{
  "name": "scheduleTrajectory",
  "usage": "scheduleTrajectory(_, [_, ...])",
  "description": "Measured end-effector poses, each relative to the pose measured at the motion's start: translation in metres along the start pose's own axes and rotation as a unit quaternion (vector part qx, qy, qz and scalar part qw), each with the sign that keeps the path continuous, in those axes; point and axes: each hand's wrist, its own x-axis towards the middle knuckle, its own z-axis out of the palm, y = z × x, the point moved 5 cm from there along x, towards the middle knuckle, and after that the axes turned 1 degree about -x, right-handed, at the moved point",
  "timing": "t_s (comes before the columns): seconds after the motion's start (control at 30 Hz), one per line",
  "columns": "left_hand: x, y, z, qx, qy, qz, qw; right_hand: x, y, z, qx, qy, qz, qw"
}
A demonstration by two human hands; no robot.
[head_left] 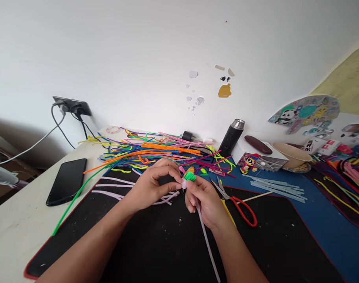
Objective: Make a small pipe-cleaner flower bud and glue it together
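Note:
Between my two hands is a small pipe-cleaner figure [189, 177], green with an orange top and a pale lilac lower part. My left hand [152, 182] pinches its pale part between thumb and forefinger. From the other side my right hand [206, 198] grips it, fingers curled beneath. A pale lilac pipe cleaner [208, 245] trails down from my right hand over the black mat [164, 243]. Several more lilac pipe cleaners [108, 185] lie behind my left hand. Red-handled scissors [234, 200] rest with blades apart, just right of my right hand.
A heap of coloured pipe cleaners [156, 149] spreads along the wall. A phone [66, 181] lies at left. A black flask [231, 137], a white box [262, 157], a small colourful figure [250, 163] and glue sticks [279, 188] are to the right.

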Motion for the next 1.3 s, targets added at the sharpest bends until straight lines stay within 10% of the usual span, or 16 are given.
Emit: scheduleTrajectory(1.3, [-0.0023, 0.0007, 0.0036, 0.023, 0.022, 0.022, 0.999, 0.0016, 0.0017, -0.0011, 0.020, -0.002, -0.006, 1.000])
